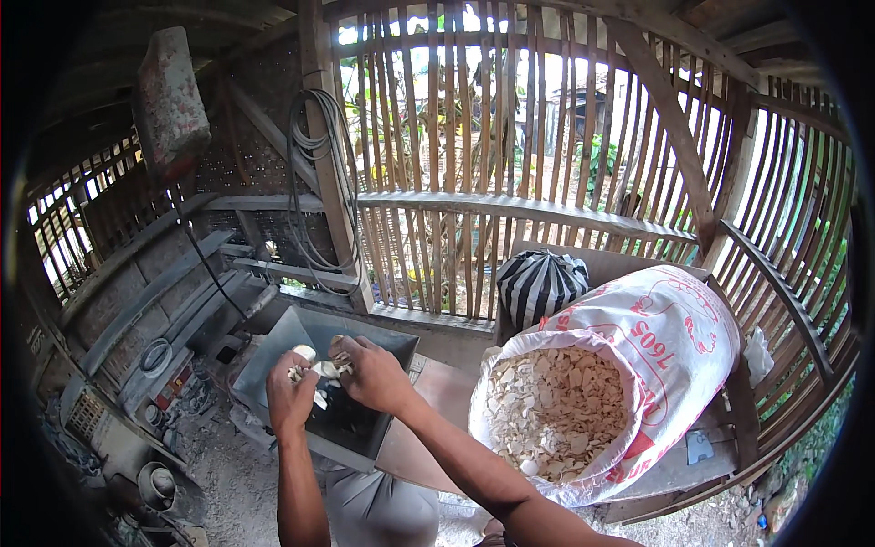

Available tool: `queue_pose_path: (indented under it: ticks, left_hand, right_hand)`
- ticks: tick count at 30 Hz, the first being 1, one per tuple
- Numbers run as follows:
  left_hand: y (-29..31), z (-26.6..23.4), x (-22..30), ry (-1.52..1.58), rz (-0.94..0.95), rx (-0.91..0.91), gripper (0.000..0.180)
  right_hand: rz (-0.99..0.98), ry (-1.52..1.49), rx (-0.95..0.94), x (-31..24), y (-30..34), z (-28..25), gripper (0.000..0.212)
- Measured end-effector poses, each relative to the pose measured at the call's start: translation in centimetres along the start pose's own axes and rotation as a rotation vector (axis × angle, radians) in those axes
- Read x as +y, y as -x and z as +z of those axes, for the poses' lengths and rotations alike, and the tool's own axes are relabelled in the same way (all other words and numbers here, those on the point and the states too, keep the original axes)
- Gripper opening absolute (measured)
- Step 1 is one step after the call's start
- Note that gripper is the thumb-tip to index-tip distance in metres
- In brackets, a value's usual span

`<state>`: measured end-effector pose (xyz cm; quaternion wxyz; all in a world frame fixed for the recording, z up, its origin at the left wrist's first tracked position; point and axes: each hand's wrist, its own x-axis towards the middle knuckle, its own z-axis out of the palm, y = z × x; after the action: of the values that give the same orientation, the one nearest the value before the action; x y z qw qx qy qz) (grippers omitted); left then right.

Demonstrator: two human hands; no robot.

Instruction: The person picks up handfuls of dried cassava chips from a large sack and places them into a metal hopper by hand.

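My left hand [290,397] and my right hand [375,376] are raised side by side over a grey metal hopper [351,326]. Fingers of both hands curl round pale, dried root-like chips [325,369], with some pieces showing between the hands. A few white bits appear just below them, against the dark inside of the hopper. To the right, a large white sack [688,333] with red print lies tilted with its mouth toward me, full of similar chips [558,410]. My right forearm passes in front of the board between hopper and sack.
A black-and-white striped bag [540,290] stands behind the sack. A weathered block [171,100] hangs at upper left above a dark rod. Coiled hose [319,141] hangs on a wooden post. Slatted walls enclose the space; buckets [160,488] and clutter sit at lower left.
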<state>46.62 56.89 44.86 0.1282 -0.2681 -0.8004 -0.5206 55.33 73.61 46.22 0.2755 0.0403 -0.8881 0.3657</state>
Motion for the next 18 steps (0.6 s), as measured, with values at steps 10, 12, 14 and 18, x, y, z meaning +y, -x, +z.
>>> queue_pose_path:
  ticks: [10, 12, 14, 18]
  left_hand:
    - [0.1, 0.2, 0.4, 0.076, -0.089, 0.049, 0.016]
    - [0.1, 0.2, -0.2, 0.069, -0.054, 0.059, 0.018]
    - [0.0, 0.3, -0.3, 0.065, -0.018, 0.065, 0.019]
    - [0.2, 0.5, 0.6, 0.035, -0.030, 0.050, 0.023]
  right_hand:
    - [0.022, 0.018, 0.016, 0.0, -0.2, 0.4, 0.028]
    - [0.013, 0.025, 0.014, 0.0, -0.2, 0.6, 0.028]
    - [0.008, 0.036, 0.016, 0.2, -0.2, 0.6, 0.027]
    - [-0.044, 0.031, 0.036, 0.9, -0.2, 0.7, 0.026]
